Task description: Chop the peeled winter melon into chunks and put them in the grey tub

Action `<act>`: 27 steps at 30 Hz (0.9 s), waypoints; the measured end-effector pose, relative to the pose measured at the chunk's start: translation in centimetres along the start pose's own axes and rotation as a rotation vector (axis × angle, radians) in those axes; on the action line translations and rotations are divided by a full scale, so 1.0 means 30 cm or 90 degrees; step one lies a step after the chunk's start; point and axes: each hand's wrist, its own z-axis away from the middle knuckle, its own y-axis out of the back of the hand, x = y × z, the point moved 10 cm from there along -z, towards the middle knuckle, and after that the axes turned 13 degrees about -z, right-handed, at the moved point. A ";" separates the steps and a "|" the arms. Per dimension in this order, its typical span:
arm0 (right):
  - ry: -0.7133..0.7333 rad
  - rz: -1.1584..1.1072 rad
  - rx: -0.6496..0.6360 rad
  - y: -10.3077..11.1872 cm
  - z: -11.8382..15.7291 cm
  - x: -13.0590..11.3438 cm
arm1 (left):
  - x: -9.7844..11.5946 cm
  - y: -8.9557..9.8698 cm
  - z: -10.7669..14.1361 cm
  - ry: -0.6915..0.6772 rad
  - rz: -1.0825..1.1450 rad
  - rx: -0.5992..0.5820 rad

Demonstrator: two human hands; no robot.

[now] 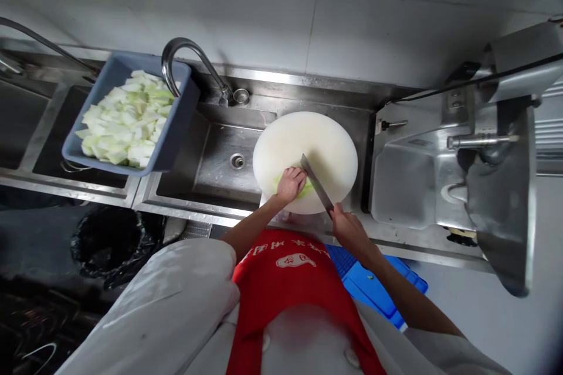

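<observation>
My right hand (348,227) grips the handle of a kitchen knife (317,186), its blade slanting up and left over the round white cutting board (308,135). Pressed down on a pale green piece of vegetable (307,188) is my left hand (292,183), fingers curled, just left of the blade. Much of that piece is hidden under the hand, and its exact kind is unclear. At the left, a blue-grey tub (99,89) holds a heap of similar pale green and white chunks (127,120).
A curved faucet (189,44) arches beside the tub, over the steel sink (220,146). Right of the board stands a metal slicing machine (497,170) with a large blade guard. A black-lined bin (109,240) is on the floor at left; a blue plastic crate (373,284) is below the counter.
</observation>
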 end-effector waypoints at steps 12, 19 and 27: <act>-0.022 -0.018 -0.007 -0.023 -0.257 -0.095 | -0.008 -0.003 0.004 0.009 0.029 0.009; -0.011 0.022 0.007 0.014 -0.209 -0.091 | -0.011 -0.022 0.008 0.009 0.023 -0.017; -0.021 0.015 -0.031 0.042 -0.103 -0.060 | -0.009 -0.023 0.003 0.016 0.082 -0.036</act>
